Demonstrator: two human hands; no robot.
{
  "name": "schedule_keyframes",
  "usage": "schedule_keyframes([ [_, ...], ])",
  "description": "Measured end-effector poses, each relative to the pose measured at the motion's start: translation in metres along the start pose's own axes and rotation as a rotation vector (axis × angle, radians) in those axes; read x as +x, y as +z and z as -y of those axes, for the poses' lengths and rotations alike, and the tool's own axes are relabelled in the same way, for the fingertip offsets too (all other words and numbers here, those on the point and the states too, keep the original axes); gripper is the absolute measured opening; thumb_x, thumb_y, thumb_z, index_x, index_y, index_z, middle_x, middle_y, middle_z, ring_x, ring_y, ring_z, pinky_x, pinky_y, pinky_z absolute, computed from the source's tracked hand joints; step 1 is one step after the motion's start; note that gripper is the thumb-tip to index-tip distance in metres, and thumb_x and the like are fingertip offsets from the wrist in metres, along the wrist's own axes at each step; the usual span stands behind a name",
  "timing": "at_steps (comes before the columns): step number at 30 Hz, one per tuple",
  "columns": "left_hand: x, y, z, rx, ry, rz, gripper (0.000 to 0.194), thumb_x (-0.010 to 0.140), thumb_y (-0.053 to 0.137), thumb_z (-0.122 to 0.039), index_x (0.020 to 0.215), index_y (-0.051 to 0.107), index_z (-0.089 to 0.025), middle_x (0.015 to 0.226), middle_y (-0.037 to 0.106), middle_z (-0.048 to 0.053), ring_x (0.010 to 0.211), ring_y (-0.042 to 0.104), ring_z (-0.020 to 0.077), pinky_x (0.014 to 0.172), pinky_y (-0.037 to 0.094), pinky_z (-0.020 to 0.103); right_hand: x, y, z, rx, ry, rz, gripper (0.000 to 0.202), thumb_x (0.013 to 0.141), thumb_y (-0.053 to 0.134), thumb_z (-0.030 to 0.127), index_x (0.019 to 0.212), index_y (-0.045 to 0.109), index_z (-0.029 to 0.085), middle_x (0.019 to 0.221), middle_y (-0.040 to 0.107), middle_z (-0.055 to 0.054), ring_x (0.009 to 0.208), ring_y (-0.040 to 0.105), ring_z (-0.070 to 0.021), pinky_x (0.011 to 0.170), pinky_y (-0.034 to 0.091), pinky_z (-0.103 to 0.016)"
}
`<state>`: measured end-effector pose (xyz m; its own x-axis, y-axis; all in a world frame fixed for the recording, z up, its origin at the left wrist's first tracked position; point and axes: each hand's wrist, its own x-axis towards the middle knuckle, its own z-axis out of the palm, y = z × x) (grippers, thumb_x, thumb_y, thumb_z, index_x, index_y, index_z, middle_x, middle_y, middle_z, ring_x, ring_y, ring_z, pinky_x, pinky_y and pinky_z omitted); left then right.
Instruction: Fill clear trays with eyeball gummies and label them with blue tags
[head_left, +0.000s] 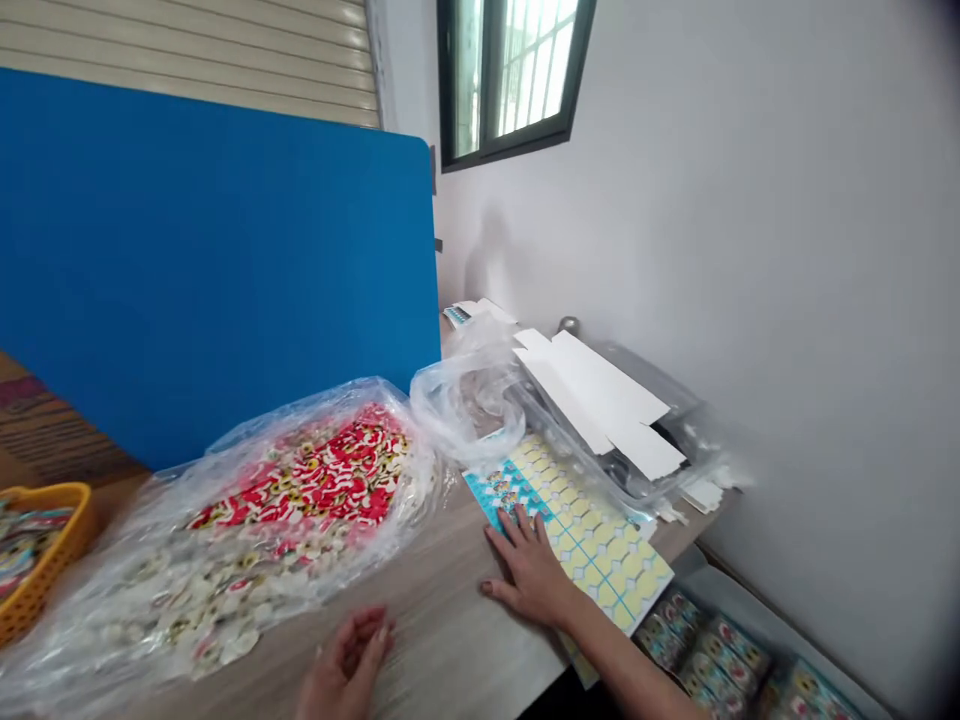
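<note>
My right hand (pixel 529 570) lies flat with fingers spread on a printed card sheet (pixel 592 530). The sheet has rows of yellow shapes, blue lines and a blue patterned part at its far left corner. Just left of it, my left hand (pixel 349 665) hovers low at the table's near side with its fingers curled in toward the thumb; I see nothing in it. Beyond the left hand, a clear plastic bag (pixel 300 590) spreads over the table, full of small red, white and yellowish cut pieces (pixel 330 475).
A clear plastic tub (pixel 652 490) bears white folded card pieces (pixel 600 395) by the wall. Crumpled clear plastic (pixel 476 400) lies beside it. A blue panel (pixel 217 270) stands behind the bag. An orange basket (pixel 56 555) sits at left; packed printed pieces (pixel 724 650) lie low at right.
</note>
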<state>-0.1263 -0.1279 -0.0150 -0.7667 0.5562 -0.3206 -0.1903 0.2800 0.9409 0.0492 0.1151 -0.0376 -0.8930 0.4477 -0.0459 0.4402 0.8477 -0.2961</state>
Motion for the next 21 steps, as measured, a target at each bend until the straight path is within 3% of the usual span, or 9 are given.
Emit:
schedule_keyframes([
  [5, 0.063, -0.043, -0.062, 0.594, 0.467, -0.225, 0.039, 0.077, 0.061, -0.054, 0.099, 0.069, -0.023, 0.099, 0.074, 0.008, 0.092, 0.069, 0.028, 0.092, 0.052, 0.042, 0.029, -0.014, 0.024, 0.025, 0.053, -0.053, 0.055, 0.088, 0.058, 0.043, 0.137, 0.052, 0.02, 0.151, 0.043, -0.014, 0.143, 0.028, -0.038, 0.116, 0.016, -0.058],
  [7, 0.096, -0.062, -0.088, 0.83, 0.721, -0.347, 0.038, 0.085, 0.052, -0.046, 0.107, 0.066, -0.018, 0.115, 0.068, 0.015, 0.111, 0.061, 0.0309, 0.103, 0.043, 0.047, 0.054, -0.029, 0.028, 0.022, -0.004, -0.135, 0.054, 0.088, 0.057, 0.035, 0.139, 0.05, 0.018, 0.151, 0.042, -0.013, 0.143, 0.029, -0.0347, 0.117, 0.016, -0.054],
  [9, 0.131, -0.076, -0.11, 1.017, 0.834, -0.475, 0.046, 0.089, 0.047, -0.042, 0.119, 0.06, -0.01, 0.13, 0.058, 0.023, 0.129, 0.048, 0.0352, 0.11, 0.034, 0.052, 0.088, -0.042, 0.032, 0.024, -0.023, -0.237, 0.055, 0.091, 0.053, 0.032, 0.143, 0.044, 0.015, 0.153, 0.038, -0.014, 0.143, 0.028, -0.032, 0.118, 0.015, -0.05],
  [11, 0.165, -0.083, -0.127, 1.146, 0.81, -0.581, 0.056, 0.091, 0.044, -0.041, 0.134, 0.048, -0.005, 0.145, 0.044, 0.027, 0.14, 0.031, 0.0411, 0.111, 0.026, 0.058, 0.123, -0.05, 0.035, 0.038, 0.044, -0.324, 0.058, 0.093, 0.05, 0.029, 0.145, 0.037, 0.009, 0.154, 0.035, -0.019, 0.142, 0.028, -0.0314, 0.117, 0.017, -0.049],
  [13, 0.194, -0.085, -0.135, 1.236, 0.709, -0.597, 0.062, 0.092, 0.043, -0.041, 0.142, 0.039, -0.004, 0.15, 0.037, 0.027, 0.142, 0.022, 0.047, 0.108, 0.024, 0.065, 0.151, -0.05, 0.04, 0.073, 0.129, -0.341, 0.059, 0.092, 0.051, 0.027, 0.144, 0.036, 0.004, 0.15, 0.037, -0.025, 0.138, 0.034, -0.0336, 0.114, 0.023, -0.051],
  [15, 0.216, -0.085, -0.134, 1.326, 0.582, -0.504, 0.058, 0.094, 0.038, -0.039, 0.138, 0.043, -0.002, 0.14, 0.049, 0.028, 0.135, 0.035, 0.0478, 0.104, 0.024, 0.068, 0.166, -0.044, 0.044, 0.11, 0.117, -0.301, 0.05, 0.091, 0.055, 0.028, 0.135, 0.047, 0.006, 0.138, 0.05, -0.024, 0.129, 0.045, -0.033, 0.109, 0.03, -0.049],
  [17, 0.232, -0.089, -0.126, 1.41, 0.509, -0.41, 0.05, 0.096, 0.031, -0.034, 0.125, 0.055, -0.001, 0.122, 0.063, 0.027, 0.118, 0.056, 0.0413, 0.105, 0.026, 0.065, 0.173, -0.039, 0.044, 0.138, 0.067, -0.27, 0.039, 0.09, 0.058, 0.034, 0.122, 0.058, 0.012, 0.129, 0.06, -0.017, 0.121, 0.052, -0.0288, 0.106, 0.035, -0.041],
  [19, 0.237, -0.095, -0.116, 1.454, 0.542, -0.374, 0.046, 0.095, 0.029, -0.03, 0.112, 0.062, -0.002, 0.11, 0.068, 0.027, 0.103, 0.065, 0.0355, 0.108, 0.028, 0.059, 0.177, -0.04, 0.034, 0.164, 0.065, -0.278, 0.031, 0.097, 0.048, 0.038, 0.114, 0.062, 0.017, 0.123, 0.064, -0.011, 0.115, 0.056, -0.0223, 0.099, 0.04, -0.032],
  [21, 0.232, -0.102, -0.107, 1.379, 0.633, -0.351, 0.043, 0.093, 0.034, -0.03, 0.106, 0.064, -0.002, 0.105, 0.069, 0.028, 0.103, 0.065, 0.0369, 0.109, 0.028, 0.059, 0.187, -0.048, 0.013, 0.182, 0.123, -0.305, 0.037, 0.104, 0.029, 0.03, 0.115, 0.062, 0.016, 0.116, 0.066, -0.01, 0.108, 0.059, -0.0178, 0.091, 0.043, -0.027],
])
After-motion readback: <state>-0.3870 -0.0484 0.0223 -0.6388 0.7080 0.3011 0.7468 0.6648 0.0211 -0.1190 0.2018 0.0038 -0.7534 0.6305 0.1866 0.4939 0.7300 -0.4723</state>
